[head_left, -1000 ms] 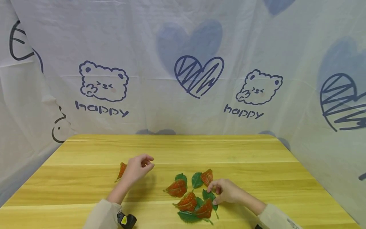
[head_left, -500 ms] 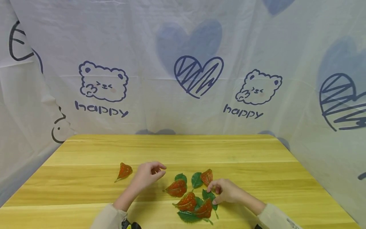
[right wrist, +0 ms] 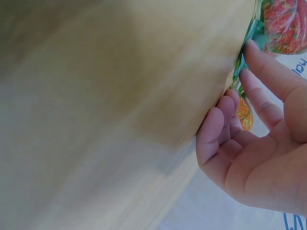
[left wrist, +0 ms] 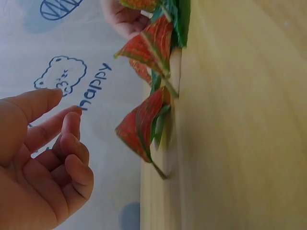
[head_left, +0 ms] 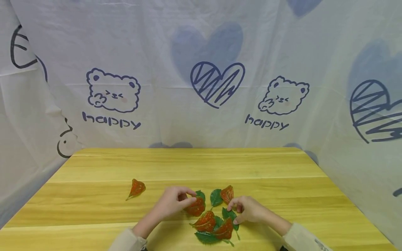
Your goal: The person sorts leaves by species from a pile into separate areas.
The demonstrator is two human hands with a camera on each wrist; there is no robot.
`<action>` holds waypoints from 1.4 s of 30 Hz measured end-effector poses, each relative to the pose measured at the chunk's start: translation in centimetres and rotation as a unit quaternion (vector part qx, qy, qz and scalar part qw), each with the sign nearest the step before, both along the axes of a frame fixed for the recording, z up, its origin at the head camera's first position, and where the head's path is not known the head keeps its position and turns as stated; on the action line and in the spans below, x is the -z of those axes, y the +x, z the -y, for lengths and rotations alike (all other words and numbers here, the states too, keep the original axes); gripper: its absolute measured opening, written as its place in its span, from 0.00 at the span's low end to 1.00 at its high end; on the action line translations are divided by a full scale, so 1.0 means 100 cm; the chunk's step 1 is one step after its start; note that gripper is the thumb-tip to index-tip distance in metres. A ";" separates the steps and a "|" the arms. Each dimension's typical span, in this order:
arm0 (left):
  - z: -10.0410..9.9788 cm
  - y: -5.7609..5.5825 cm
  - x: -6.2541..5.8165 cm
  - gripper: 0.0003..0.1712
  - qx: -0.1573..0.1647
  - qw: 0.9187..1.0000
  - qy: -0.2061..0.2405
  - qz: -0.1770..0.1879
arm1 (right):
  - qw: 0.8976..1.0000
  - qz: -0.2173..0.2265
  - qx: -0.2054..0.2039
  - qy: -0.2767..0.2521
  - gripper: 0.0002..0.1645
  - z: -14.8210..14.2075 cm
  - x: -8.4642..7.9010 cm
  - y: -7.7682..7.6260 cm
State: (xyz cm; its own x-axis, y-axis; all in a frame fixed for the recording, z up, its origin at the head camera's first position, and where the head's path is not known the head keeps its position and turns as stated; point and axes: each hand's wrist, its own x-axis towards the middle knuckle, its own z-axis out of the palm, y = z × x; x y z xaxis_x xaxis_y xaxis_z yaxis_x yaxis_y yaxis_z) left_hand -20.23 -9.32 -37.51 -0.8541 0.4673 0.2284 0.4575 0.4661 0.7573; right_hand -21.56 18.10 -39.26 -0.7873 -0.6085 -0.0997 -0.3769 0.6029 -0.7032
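My left hand [head_left: 176,204] reaches over a red leaf [head_left: 197,208] on the left of a loose cluster. In the left wrist view, space shows between its half-bent fingers [left wrist: 72,127] and the nearest red leaf [left wrist: 144,124]; it holds nothing. At the cluster's right side my right hand [head_left: 250,211] has thumb and index finger on a small green leaf [head_left: 228,213], its other fingers curled against the table. Between the hands lie red leaves [head_left: 205,221] with yellow speckles and stems, overlapping green serrated leaves [head_left: 207,237]. Another red leaf [head_left: 227,194] sits behind the right fingertips.
One red leaf [head_left: 137,188] lies apart on the left of the wood-grain table [head_left: 267,167]. A green leaf [head_left: 216,197] lies at the back of the cluster. A white cloth [head_left: 172,118] printed with bears and hearts hangs behind the table and along its sides.
My left hand has moved right and toward me, from beside the lone red leaf to above the cluster's left leaf, uncovering the lone one. The right hand has stayed in place.
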 end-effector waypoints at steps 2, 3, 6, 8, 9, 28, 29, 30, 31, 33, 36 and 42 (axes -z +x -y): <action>-0.002 0.000 0.002 0.12 0.011 1.000 -0.002 0.002 | 1.000 0.001 0.000 0.002 0.18 0.000 0.000 0.000; -0.003 0.001 0.003 0.12 0.017 1.000 -0.002 0.008 | 1.000 0.001 0.001 0.002 0.18 0.000 0.000 -0.001; -0.005 0.001 0.006 0.12 0.040 0.999 0.000 0.027 | 1.000 0.004 0.003 0.003 0.18 0.001 0.000 -0.001; -0.007 0.001 0.007 0.13 0.057 0.998 -0.003 0.037 | 1.000 0.004 0.004 0.003 0.18 0.001 0.000 -0.001; -0.007 0.001 0.008 0.13 0.066 0.997 -0.005 0.044 | 1.000 0.004 0.005 0.003 0.18 0.001 0.000 -0.001; -0.017 0.005 0.014 0.15 0.156 0.980 0.006 0.126 | 1.000 -0.003 0.001 0.002 0.17 0.001 0.000 -0.001; -0.017 0.005 0.014 0.15 0.159 0.979 0.002 0.127 | 1.000 -0.004 0.001 0.002 0.17 0.001 0.000 -0.001; -0.017 0.004 0.014 0.15 0.161 0.979 -0.002 0.127 | 1.000 -0.004 0.002 0.002 0.18 0.001 0.000 -0.001; -0.018 0.004 0.015 0.14 0.162 0.978 -0.006 0.128 | 1.000 -0.004 0.001 0.001 0.18 0.001 0.001 -0.001; -0.018 0.004 0.015 0.14 0.161 0.979 -0.018 0.127 | 1.000 -0.006 -0.002 0.000 0.17 0.001 0.001 -0.001; -0.019 0.003 0.016 0.14 0.158 0.979 -0.030 0.126 | 1.000 -0.006 -0.003 0.001 0.17 0.001 0.001 -0.002; -0.019 0.001 0.018 0.15 0.159 0.978 -0.040 0.130 | 1.000 0.005 0.001 -0.003 0.18 0.001 0.001 -0.001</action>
State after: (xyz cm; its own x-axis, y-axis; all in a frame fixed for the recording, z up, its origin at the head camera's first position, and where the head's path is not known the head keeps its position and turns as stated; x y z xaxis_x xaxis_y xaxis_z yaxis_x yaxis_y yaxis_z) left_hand -20.12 -7.41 -39.31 -0.6867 0.7265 -0.0256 0.3856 0.3940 0.8343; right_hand -21.65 18.04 -39.38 -0.7877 -0.6072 -0.1040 -0.3684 0.5995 -0.7105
